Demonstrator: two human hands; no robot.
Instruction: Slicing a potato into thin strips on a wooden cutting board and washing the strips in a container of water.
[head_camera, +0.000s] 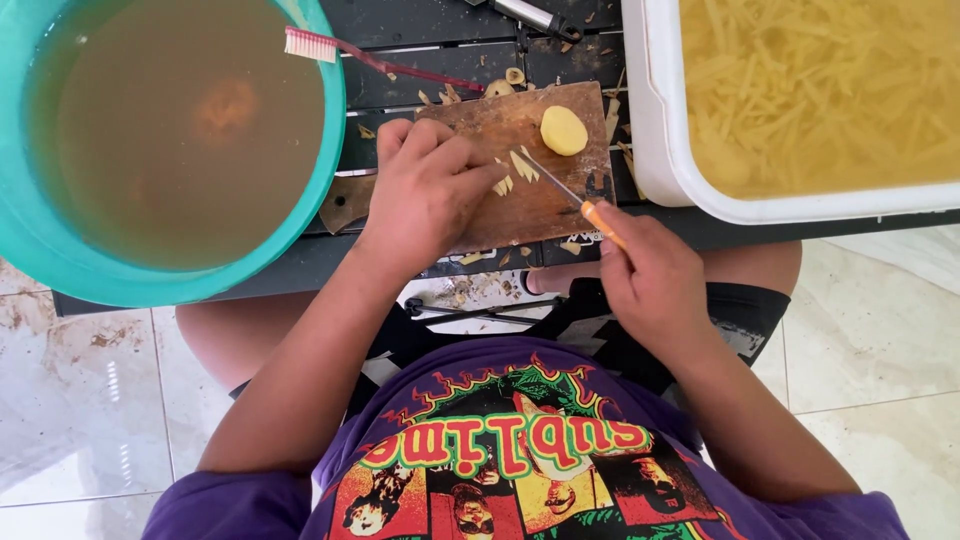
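Pale potato strips (515, 170) were pinned flat beneath the left fingertips; a slim orange-handled knife (570, 195) was angled across them from the right grip.

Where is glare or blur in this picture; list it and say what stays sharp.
Head view: bright daylight; pale glare streaks on the marble floor at lower left. The cloudy water in the teal basin carries a soft sheen. Left hand, knife and potato slice on the cutting board are sharp. The white tub bows slightly at the frame edge; its rim is very bright.
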